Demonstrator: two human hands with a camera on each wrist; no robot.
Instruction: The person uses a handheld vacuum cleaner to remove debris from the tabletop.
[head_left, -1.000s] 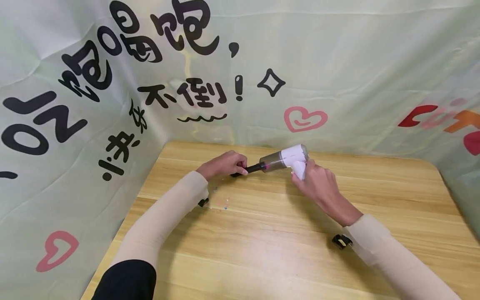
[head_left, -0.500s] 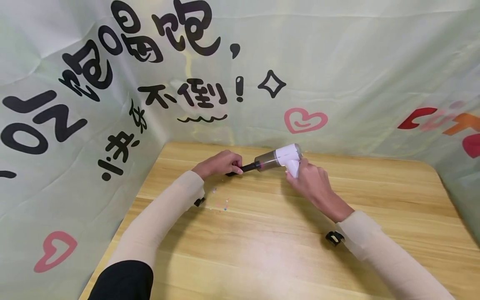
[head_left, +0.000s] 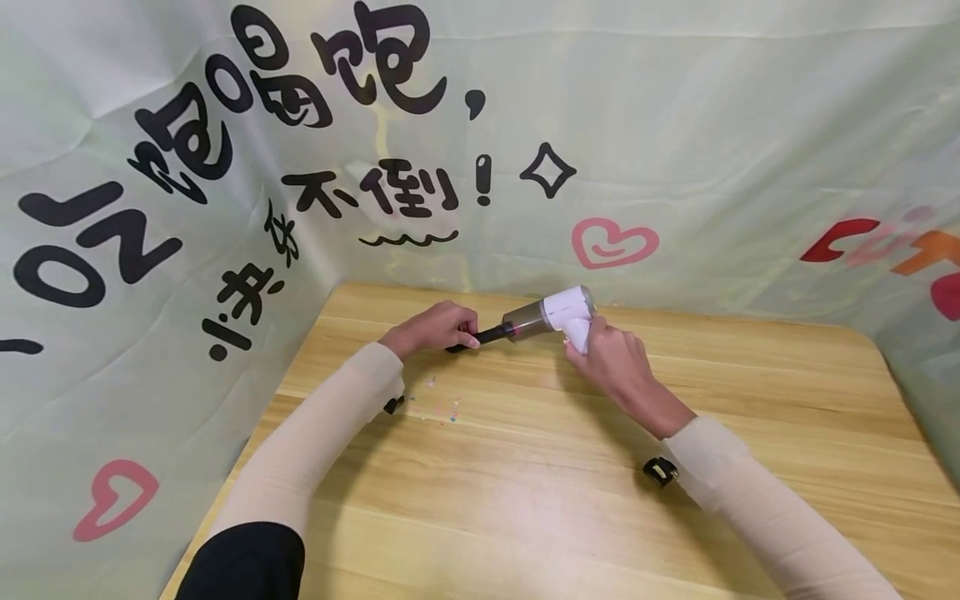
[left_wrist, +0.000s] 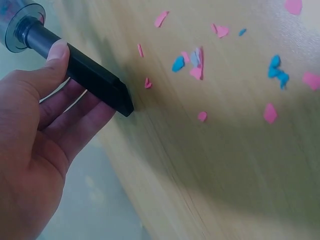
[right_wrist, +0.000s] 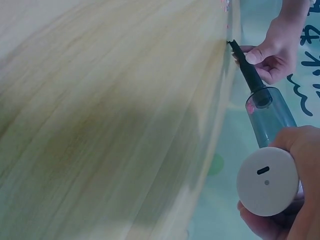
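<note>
My right hand (head_left: 617, 362) grips the white handle of a handheld vacuum cleaner (head_left: 564, 307) above the far part of the table. The thumb and fingers of my left hand (head_left: 441, 327) hold its black flat nozzle (left_wrist: 92, 73) near the tip. Between body and nozzle sits a see-through grey dust cup (head_left: 527, 320); some pink shows inside it in the right wrist view. Pink scraps (left_wrist: 270, 113) and blue scraps (left_wrist: 178, 63) lie scattered on the wood, close to the nozzle tip. Whether the tip touches the table, I cannot tell.
The wooden table (head_left: 525, 483) ends at a printed cloth backdrop (head_left: 735, 150) behind and on the left. A black wrist camera (head_left: 660, 472) hangs under the right sleeve, another (head_left: 393, 404) under the left.
Both hands have shifted slightly to the left together with the vacuum cleaner. Their hold on it looks the same. The view has also moved a little.
</note>
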